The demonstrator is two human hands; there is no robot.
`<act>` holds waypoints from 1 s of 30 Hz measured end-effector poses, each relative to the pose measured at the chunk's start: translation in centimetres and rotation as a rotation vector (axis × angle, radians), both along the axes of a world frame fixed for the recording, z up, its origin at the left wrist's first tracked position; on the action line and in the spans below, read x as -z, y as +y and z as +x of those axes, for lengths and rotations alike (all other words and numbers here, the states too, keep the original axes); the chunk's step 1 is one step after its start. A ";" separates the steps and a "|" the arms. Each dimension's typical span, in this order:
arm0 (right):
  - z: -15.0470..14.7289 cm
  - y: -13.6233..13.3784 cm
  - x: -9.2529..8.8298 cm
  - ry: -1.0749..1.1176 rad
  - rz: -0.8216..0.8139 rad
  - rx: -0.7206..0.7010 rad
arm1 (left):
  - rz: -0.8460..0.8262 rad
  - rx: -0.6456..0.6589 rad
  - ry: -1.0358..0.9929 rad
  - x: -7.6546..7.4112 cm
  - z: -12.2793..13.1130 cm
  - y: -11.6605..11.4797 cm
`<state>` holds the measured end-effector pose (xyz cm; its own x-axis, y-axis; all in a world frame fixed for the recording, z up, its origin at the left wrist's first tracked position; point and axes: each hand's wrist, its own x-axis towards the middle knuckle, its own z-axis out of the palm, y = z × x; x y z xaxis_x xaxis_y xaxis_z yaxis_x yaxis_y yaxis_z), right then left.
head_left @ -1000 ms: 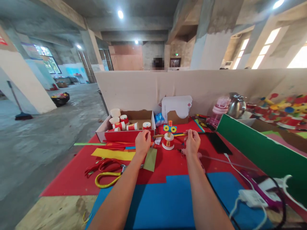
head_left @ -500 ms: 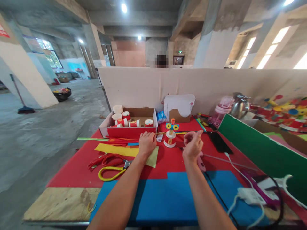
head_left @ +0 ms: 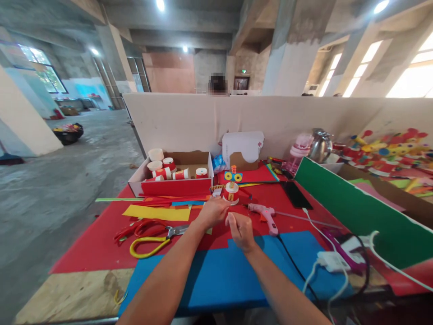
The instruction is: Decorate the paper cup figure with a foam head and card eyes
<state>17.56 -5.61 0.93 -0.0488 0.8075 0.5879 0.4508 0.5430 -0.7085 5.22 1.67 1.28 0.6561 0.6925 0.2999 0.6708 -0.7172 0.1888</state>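
My left hand (head_left: 215,211) is closed, palm down, just in front of an upturned red and white paper cup (head_left: 231,197). Close beside it on the right, my right hand (head_left: 241,229) has its fingers curled in, almost meeting the left. Whatever lies between the fingertips is hidden or too small to make out. On the cup stands a blue strip with two yellow ring eyes (head_left: 233,176), topped by an orange folded paper spring (head_left: 233,169). A brown paper spring (head_left: 218,187) sticks out at the cup's left. Right of my hands lies a pink glue gun (head_left: 265,213).
At the left are scissors with yellow and red handles (head_left: 158,239) and a yellow paper strip (head_left: 157,212). Behind stands a box (head_left: 176,187) of several paper cups. A phone (head_left: 296,195), cables and a green box wall (head_left: 358,216) border the right.
My right hand has moved left and nearer, away from the glue gun, to beside my left hand. The left has come slightly nearer and right. The view has shifted right.
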 end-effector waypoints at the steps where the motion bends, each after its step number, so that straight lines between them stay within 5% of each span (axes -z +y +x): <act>1: 0.0 -0.2 0.0 -0.024 0.025 -0.027 | -0.018 0.012 0.032 0.0 0.3 -0.1; 8: -0.7 -0.8 0.0 -0.195 0.134 -0.137 | -0.041 -0.035 0.193 0.8 1.2 -0.2; 19: -0.6 -0.5 0.0 -0.138 0.147 -0.137 | 0.033 -0.099 0.300 1.2 2.2 0.5; 30: -0.4 -0.5 0.2 -0.088 0.033 -0.145 | 0.036 -0.111 0.337 0.6 2.4 1.3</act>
